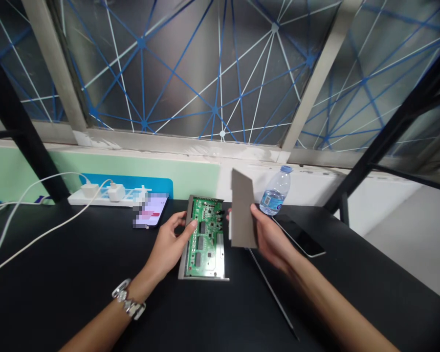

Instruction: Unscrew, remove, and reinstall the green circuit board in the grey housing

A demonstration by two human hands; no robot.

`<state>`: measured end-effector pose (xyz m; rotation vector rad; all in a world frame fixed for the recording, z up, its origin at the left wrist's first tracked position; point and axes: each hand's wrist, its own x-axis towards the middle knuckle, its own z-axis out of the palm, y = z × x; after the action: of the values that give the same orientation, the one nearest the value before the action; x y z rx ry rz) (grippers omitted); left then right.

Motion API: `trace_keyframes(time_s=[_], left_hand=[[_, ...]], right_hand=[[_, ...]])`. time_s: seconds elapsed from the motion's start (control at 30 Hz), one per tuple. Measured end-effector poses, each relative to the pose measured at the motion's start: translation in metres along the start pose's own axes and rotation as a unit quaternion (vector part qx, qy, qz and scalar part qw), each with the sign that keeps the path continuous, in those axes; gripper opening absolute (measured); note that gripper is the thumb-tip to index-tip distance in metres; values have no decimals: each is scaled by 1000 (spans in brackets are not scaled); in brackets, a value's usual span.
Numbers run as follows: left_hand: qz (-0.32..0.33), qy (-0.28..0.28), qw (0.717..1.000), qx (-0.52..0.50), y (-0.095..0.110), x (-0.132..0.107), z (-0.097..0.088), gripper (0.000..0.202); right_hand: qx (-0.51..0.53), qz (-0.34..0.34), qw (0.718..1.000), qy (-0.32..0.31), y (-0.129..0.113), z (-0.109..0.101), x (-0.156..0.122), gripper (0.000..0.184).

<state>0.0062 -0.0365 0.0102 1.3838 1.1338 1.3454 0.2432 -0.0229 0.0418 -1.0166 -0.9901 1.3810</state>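
A green circuit board (209, 234) sits in a shallow metal casing (184, 254) on the black table. My left hand (170, 244) grips the casing's left side, thumb over the board's edge and fingers partly hidden behind the casing wall. To the right, my right hand (269, 234) holds a grey-brown metal cover plate (244, 210) upright, raised beside the board and apart from it. Its thumb presses on the plate's right edge; most of its other fingers are hidden behind. Below that hand, a thin dark rod (275, 293) with a pointed end lies slantwise.
A water bottle (276, 190) stands by the wall, with a dark-screened phone (300, 237) in front of it. At the left are a lit phone (156, 210), a white power strip (99, 194) and loose white cables (47, 234). Black frame posts (40, 161) flank the table (77, 278).
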Motion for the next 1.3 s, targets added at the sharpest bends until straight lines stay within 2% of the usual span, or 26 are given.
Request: trace_keyframes(time_s=[0.07,0.17,0.33,0.6,0.87,1.0,1.1,1.3], left_hand=[[-5,8,999,-37,1,-2,3,44],[-18,7,996,-88,3,-5,6,43],[-32,-10,993,-109,6,-9,8,45],[-50,-16,992,-115,7,-12,11,45],[-98,-35,978,-179,11,-11,8,47],[-93,-27,979,-178,15,-10,6,47],[-87,-26,980,-180,16,-10,7,48],[-96,-36,978,-180,16,-14,10,49]], right_hand=[[35,32,999,-15,15,6,-7,32],[48,30,998,-37,30,14,-14,27],[32,33,997,-59,38,21,-23,29],[-3,29,997,-78,50,20,-24,32],[-36,5,998,-55,40,20,-23,34],[-51,-16,998,-19,33,16,-22,38],[-61,2,998,3,37,16,-22,40],[-70,7,997,-9,49,19,-25,41]])
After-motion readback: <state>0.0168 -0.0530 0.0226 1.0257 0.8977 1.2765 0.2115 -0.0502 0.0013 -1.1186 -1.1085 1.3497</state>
